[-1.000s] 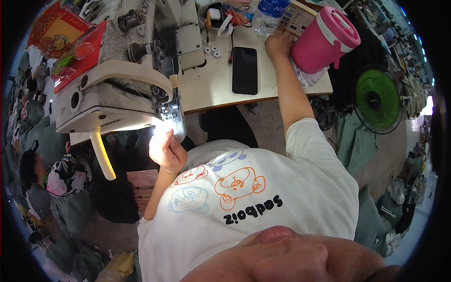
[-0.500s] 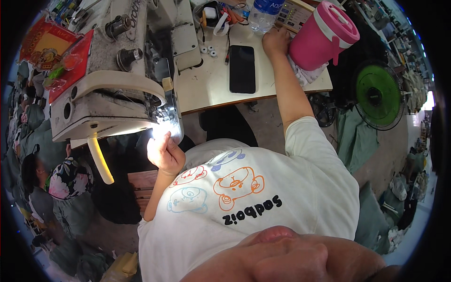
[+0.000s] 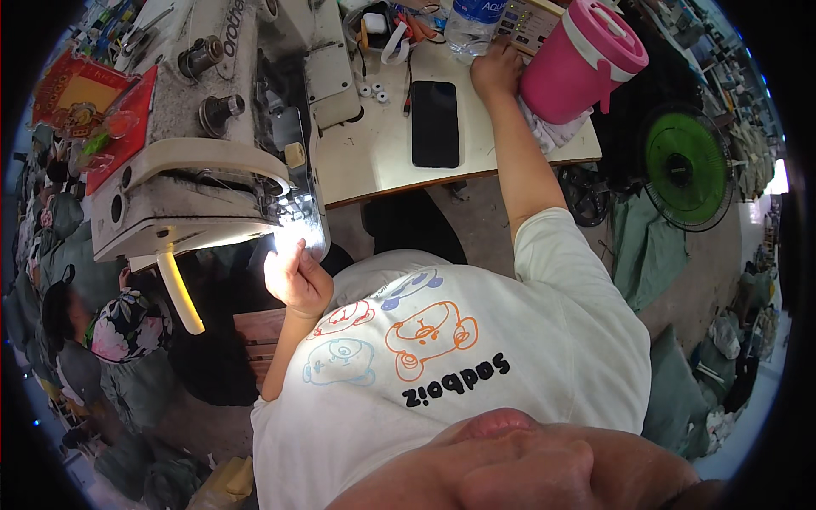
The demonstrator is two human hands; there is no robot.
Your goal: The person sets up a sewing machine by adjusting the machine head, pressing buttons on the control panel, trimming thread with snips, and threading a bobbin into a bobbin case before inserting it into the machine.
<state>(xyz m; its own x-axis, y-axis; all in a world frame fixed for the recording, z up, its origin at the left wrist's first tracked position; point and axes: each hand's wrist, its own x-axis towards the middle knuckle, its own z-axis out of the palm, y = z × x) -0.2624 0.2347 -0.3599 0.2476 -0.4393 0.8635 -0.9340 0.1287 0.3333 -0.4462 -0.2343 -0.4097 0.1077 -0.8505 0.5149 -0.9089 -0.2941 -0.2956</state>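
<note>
My left hand (image 3: 297,279) is raised beside the needle end of a sewing machine (image 3: 191,183). Its thumb and forefinger are pinched together right under the bright lamp glow, and glare hides what is between them, if anything. On the far side of the table, my right hand (image 3: 496,70) rests by the lower edge of a control panel (image 3: 529,25), fingers reaching forward and partly apart. A clear water bottle (image 3: 470,34) stands just left of it and a pink jug (image 3: 578,72) with a white band just right.
A black phone (image 3: 435,124) lies on the pale table (image 3: 365,166), near small white bobbins (image 3: 378,92). Under the jug is a folded cloth (image 3: 552,129). A green fan (image 3: 682,170) stands to the right. At the left, another person in a floral top (image 3: 129,325) sits beyond the machine.
The view has shifted slightly, so the machine and table sit a little further left. Both hands keep nearly the same places and poses.
</note>
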